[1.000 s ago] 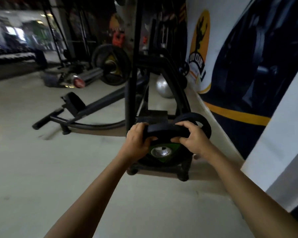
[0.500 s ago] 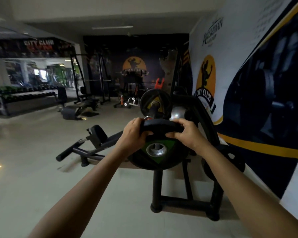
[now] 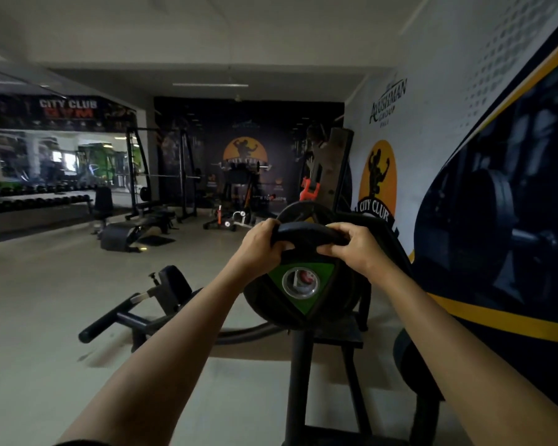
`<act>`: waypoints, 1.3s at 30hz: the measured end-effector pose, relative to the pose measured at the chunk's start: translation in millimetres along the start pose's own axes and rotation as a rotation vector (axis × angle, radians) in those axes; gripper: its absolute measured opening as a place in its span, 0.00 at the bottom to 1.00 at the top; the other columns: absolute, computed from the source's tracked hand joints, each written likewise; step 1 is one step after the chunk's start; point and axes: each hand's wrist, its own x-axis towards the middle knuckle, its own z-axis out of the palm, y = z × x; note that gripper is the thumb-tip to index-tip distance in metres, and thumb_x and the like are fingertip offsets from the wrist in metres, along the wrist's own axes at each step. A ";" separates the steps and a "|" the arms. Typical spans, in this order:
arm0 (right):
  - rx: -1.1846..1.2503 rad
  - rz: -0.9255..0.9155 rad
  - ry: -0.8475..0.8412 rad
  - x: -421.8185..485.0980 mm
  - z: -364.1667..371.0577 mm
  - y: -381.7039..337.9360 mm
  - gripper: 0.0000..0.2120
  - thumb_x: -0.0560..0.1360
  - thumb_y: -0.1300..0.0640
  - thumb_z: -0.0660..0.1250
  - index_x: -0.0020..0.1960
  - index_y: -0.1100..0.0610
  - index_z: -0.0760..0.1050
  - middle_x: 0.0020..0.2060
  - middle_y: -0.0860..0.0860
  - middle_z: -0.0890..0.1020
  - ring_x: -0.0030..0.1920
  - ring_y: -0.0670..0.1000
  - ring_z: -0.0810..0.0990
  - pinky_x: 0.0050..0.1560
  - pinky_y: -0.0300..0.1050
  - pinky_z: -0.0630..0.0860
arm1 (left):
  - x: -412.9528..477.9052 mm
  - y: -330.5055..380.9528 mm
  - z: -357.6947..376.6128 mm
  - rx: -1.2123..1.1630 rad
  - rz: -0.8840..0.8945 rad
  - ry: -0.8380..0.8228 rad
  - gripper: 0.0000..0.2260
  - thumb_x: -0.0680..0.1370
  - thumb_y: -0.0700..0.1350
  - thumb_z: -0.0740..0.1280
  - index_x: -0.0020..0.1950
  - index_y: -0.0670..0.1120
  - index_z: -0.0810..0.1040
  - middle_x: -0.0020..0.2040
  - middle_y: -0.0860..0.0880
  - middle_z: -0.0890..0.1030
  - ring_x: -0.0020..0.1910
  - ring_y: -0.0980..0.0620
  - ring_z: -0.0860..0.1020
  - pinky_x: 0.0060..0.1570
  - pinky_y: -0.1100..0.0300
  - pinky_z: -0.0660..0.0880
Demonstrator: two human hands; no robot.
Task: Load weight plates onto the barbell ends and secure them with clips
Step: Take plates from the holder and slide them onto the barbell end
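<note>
A person holds a black weight plate point(image 3: 329, 300) with a green centre upright above a black stand point(image 3: 298, 375), left hand point(image 3: 260, 249) and right hand point(image 3: 356, 249) both curled tightly round its top rim; a second plate point(image 3: 303, 212) shows just behind it, also above the stand
</note>
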 end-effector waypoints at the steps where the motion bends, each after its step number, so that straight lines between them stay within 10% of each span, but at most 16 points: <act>1: 0.001 0.000 -0.009 7.4 -1.0 2.4 0.15 0.67 0.63 0.73 0.52 0.52 0.75 0.44 0.48 0.79 0.50 0.50 0.77 0.52 0.44 0.74 | 6.3 -2.7 0.9 -0.015 -0.015 -0.018 0.13 0.73 0.43 0.67 0.55 0.40 0.72 0.52 0.41 0.76 0.51 0.44 0.74 0.49 0.55 0.70; 30: -0.056 0.014 0.020 49.0 -7.2 30.3 0.19 0.68 0.63 0.72 0.58 0.55 0.75 0.47 0.50 0.79 0.53 0.51 0.77 0.56 0.45 0.73 | 59.4 -39.2 37.2 -0.076 0.078 -0.045 0.16 0.74 0.45 0.67 0.58 0.40 0.70 0.55 0.41 0.75 0.54 0.43 0.73 0.55 0.46 0.71; 39: -0.844 -0.372 0.203 93.8 29.8 89.7 0.25 0.77 0.46 0.48 0.73 0.47 0.52 0.74 0.52 0.58 0.73 0.54 0.50 0.70 0.55 0.51 | 86.7 -97.7 95.6 0.237 0.242 0.190 0.28 0.79 0.57 0.48 0.74 0.46 0.44 0.75 0.48 0.48 0.73 0.52 0.44 0.71 0.54 0.49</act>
